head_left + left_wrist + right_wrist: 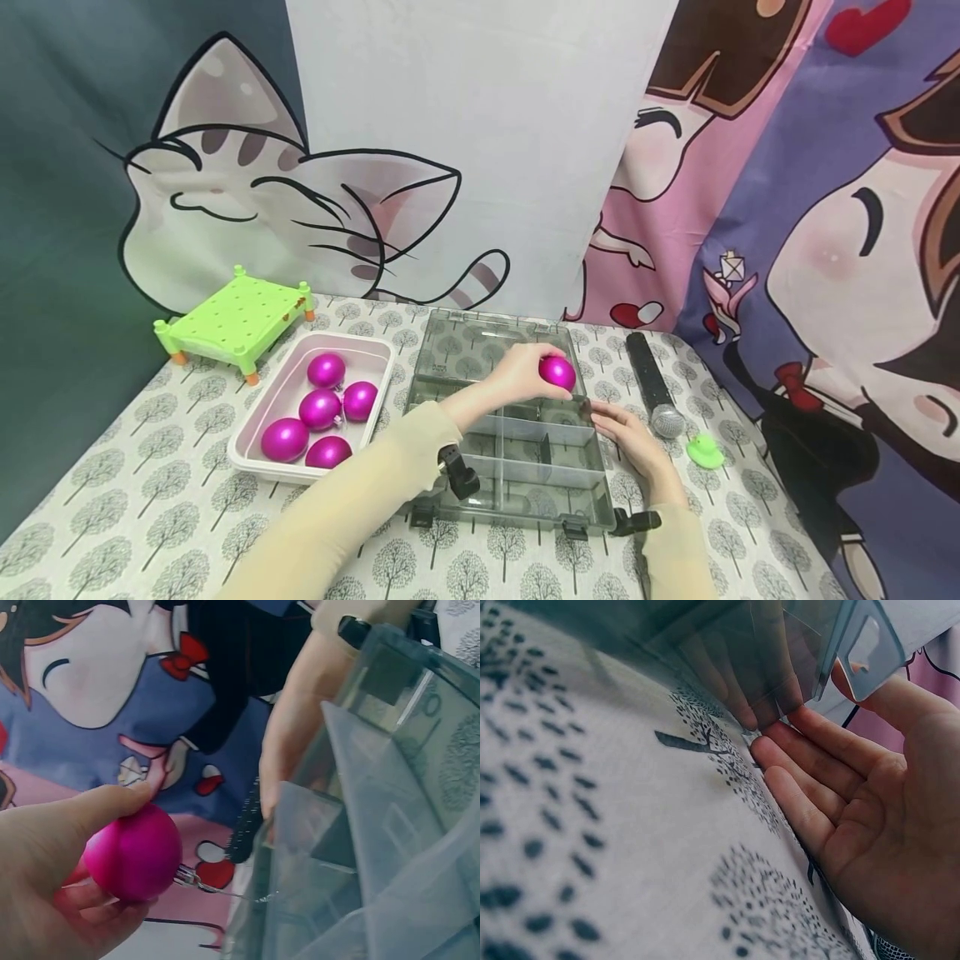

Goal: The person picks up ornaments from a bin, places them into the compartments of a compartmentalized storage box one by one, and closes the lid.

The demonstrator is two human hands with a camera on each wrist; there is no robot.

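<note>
In my left hand (525, 372) I grip a shiny magenta Christmas ball (558, 375), held above the far right part of a clear grey compartment box (480, 471). The left wrist view shows the ball's silver cap (186, 875) and a thin hook or wire pointing towards the box. My right hand (626, 433) rests at the box's right side; in the right wrist view its fingertips (776, 780) touch the box wall, the fingers fairly straight. The box's lid (468, 350) lies open at the back. Several more magenta balls (320, 409) sit in a white tray (243, 433) at left.
Behind the tray stands a lime green toy table (240, 312) with orange feet. Right of the box lie a black microphone (651, 379) and a green rubber duck (705, 451). A printed cartoon curtain (480, 150) hangs along the back edge of the tree-patterned tablecloth (180, 517).
</note>
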